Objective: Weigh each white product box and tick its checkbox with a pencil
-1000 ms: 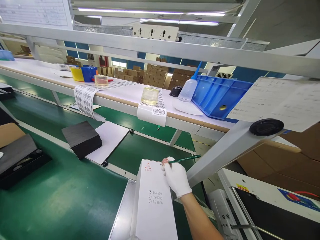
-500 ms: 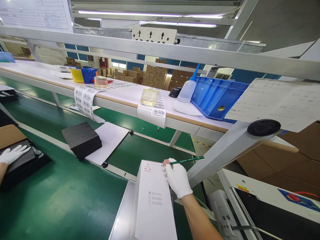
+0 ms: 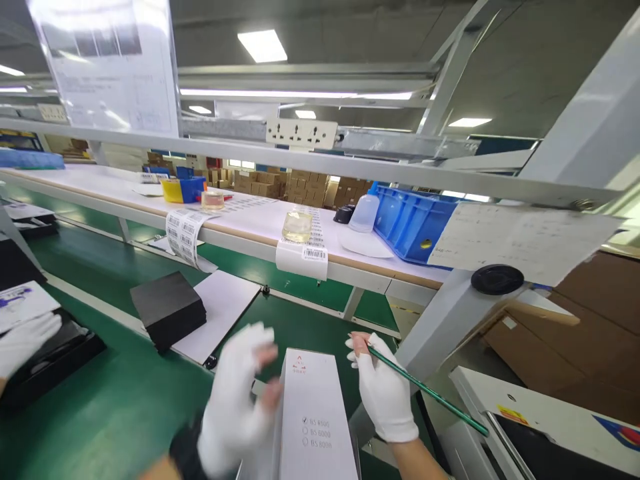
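A white box (image 3: pixel 315 407) printed "BS 4500, BS 6000, BS 8000" stands in front of me, its top circle ticked. My right hand (image 3: pixel 384 393), in a white glove with bare fingertips, grips a green pencil (image 3: pixel 433 395) to the right of the box. The pencil slants down to the right. At the box's left side is my left hand (image 3: pixel 235 407), gloved too and smeared by motion. Its thumb and fingers are apart, with nothing seen between them. Whether it touches the box I cannot tell.
A co-worker's gloved hand (image 3: pixel 25 343) is at an open black box on the far left. Black boards (image 3: pixel 170 307) lie stacked on the green belt beside a white sheet. The shelf holds label strips (image 3: pixel 185 237), tape rolls and a blue bin (image 3: pixel 405 223). A grey post rises at right.
My left hand has come into view beside the box. My right hand has moved right, away from the box, and the pencil now points down to the right. The view has tilted up.
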A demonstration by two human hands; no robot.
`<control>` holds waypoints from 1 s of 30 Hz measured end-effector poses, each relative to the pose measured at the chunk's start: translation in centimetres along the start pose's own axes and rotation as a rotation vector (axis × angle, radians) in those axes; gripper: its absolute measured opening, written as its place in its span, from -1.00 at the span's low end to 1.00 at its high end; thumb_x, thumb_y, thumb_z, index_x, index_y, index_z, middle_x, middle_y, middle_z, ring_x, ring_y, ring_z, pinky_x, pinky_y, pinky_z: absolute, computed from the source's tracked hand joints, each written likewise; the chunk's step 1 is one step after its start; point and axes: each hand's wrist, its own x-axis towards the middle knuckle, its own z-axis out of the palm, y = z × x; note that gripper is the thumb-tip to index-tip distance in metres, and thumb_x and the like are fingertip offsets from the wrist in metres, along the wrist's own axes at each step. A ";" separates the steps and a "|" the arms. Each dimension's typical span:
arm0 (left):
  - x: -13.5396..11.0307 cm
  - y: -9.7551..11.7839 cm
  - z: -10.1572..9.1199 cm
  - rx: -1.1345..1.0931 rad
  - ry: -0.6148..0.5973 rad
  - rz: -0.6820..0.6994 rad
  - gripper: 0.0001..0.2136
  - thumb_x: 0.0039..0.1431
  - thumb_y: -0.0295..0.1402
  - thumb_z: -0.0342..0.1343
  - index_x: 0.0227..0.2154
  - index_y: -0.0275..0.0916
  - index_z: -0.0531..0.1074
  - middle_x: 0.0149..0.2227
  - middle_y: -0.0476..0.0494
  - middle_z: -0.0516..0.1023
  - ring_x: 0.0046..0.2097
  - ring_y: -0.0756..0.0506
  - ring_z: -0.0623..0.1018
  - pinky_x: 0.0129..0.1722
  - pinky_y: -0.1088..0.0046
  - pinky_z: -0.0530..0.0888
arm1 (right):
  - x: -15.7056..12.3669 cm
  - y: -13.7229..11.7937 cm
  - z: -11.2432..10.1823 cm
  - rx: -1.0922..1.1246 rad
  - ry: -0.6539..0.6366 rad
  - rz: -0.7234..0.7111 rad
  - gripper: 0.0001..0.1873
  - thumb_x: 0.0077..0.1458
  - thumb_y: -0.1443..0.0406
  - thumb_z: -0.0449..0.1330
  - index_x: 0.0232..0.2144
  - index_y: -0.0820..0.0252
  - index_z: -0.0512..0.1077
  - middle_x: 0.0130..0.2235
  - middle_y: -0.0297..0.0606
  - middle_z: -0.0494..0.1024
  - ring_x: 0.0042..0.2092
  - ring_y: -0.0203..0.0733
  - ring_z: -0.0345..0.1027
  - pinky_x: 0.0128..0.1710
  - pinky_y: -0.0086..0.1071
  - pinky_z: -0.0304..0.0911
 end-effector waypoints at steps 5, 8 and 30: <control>16.8 -1.3 2.2 0.224 0.230 0.217 -0.57 0.15 0.02 0.15 -0.17 -0.27 0.46 -0.08 -0.31 0.56 0.07 -0.29 0.50 0.16 0.11 0.39 | 5.2 -4.2 0.2 -0.213 0.148 -0.560 -0.69 0.35 0.13 0.04 -0.08 0.14 0.48 -0.20 -0.14 0.60 -0.25 -0.07 0.47 -0.17 -0.19 0.39; 19.8 -1.7 3.2 0.363 0.201 0.217 -0.51 0.04 0.10 0.22 -0.26 -0.28 0.46 -0.24 -0.26 0.55 -0.10 -0.28 0.53 -0.01 0.14 0.41 | 8.6 -6.6 0.7 -0.479 0.223 -0.921 -0.82 0.31 0.25 0.11 -0.17 0.19 0.47 -0.22 -0.15 0.58 -0.16 -0.02 0.43 -0.10 -0.16 0.28; -0.8 -3.6 0.2 0.152 -0.208 0.116 -0.43 0.12 -0.08 0.19 0.21 -0.02 0.31 0.30 -0.23 0.31 0.34 -0.35 0.28 0.28 -0.13 0.33 | 0.7 -0.1 -0.9 -0.119 0.023 -0.161 -0.66 0.21 0.07 0.17 -0.41 0.20 0.48 -0.45 -0.27 0.49 -0.44 -0.19 0.34 -0.41 -0.37 0.24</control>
